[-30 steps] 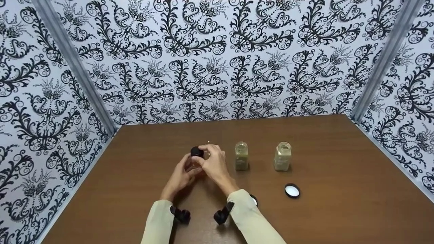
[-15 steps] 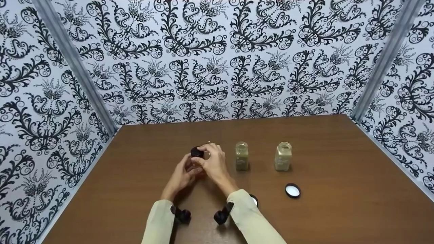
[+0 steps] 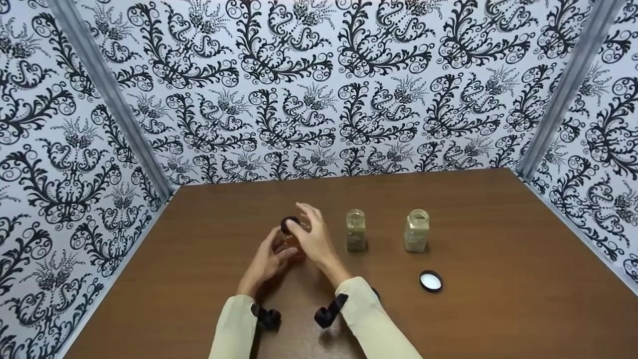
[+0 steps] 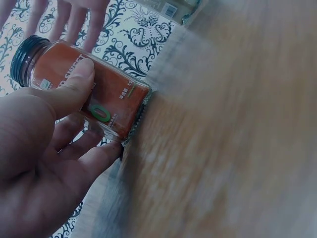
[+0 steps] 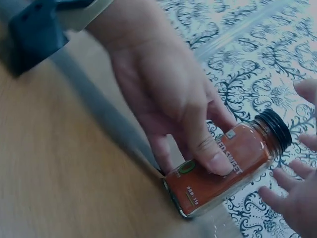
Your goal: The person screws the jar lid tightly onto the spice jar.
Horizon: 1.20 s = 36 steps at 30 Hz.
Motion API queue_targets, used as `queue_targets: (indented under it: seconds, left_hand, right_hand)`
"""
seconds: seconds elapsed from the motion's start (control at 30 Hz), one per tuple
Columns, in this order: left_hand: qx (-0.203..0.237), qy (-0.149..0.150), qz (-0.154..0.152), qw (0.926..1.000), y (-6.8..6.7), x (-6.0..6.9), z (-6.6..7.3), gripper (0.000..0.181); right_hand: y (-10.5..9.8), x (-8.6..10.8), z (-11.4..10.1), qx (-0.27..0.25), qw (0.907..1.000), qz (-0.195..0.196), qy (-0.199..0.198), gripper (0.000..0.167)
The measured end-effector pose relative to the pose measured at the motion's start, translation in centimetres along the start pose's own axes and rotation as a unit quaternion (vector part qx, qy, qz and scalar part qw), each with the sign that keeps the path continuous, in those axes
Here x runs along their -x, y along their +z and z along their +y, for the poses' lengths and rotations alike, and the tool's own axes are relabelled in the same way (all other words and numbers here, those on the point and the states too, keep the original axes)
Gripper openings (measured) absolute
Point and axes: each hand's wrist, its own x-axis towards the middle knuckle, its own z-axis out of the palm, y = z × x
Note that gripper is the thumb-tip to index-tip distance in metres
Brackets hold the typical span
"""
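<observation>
Red-powder spice jar (image 4: 111, 94): over the surface (image 3: 224, 214), with my left grip (image 3: 266, 262) clamped round its glass.
Long axis: roughly upright, black cap (image 5: 276, 130) uppermost; I can't tell whether the base touches down.
Right grip (image 3: 316, 239): fingers apart, just right of the cap and nearer it than my left; contact unclear.

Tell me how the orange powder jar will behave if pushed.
The jar looks like clear glass, so probably stiff and breakable. Its flat sides should discourage rolling, but its tall, narrow shape may tip if pushed near its black lid.
</observation>
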Motion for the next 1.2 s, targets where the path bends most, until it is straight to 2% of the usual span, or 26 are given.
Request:
queue_targets:
  seconds: [0.1, 0.23, 0.47, 0.63, 0.83, 1.0, 1.2]
  left_hand:
    - [0.015, 0.001, -0.002, 0.9999, 0.0, 0.0, 0.0, 0.052]
    - [0.027, 0.004, -0.006, 0.9996, -0.1, 0.0, 0.0, 0.052]
    - [0.017, 0.016, -0.004, 0.9997, -0.2, 0.0, -0.1, 0.052]
    - [0.005, 0.020, 0.000, 0.9998, -0.1, 0.1, -0.1, 0.054]
    - [-0.007, 0.023, -0.002, 0.9997, 0.0, 0.1, 0.1, 0.054]
    - [0.008, 0.020, -0.003, 0.9998, 0.0, 0.1, 0.1, 0.052]
    - [0.012, 0.021, -0.004, 0.9997, 0.1, 0.0, 0.0, 0.052]
  right_hand:
    - [-0.2, 0.0, 0.2, -0.016, 0.9991, -0.034, 0.020, 0.054]
    - [0.0, -0.1, 0.7, -0.026, 0.9981, -0.056, 0.006, 0.045]
    - [0.4, -0.2, 1.3, -0.039, 0.9986, -0.027, -0.022, 0.037]
    - [0.4, -0.1, 1.5, -0.037, 0.9992, -0.012, -0.002, 0.044]
    - [0.1, 0.0, 1.2, -0.027, 0.9992, -0.027, 0.014, 0.054]
    - [-0.2, 0.0, 1.0, -0.024, 0.9988, -0.042, 0.003, 0.042]
    - [-0.1, -0.1, 1.7, -0.064, 0.9969, -0.038, -0.023, 0.037]
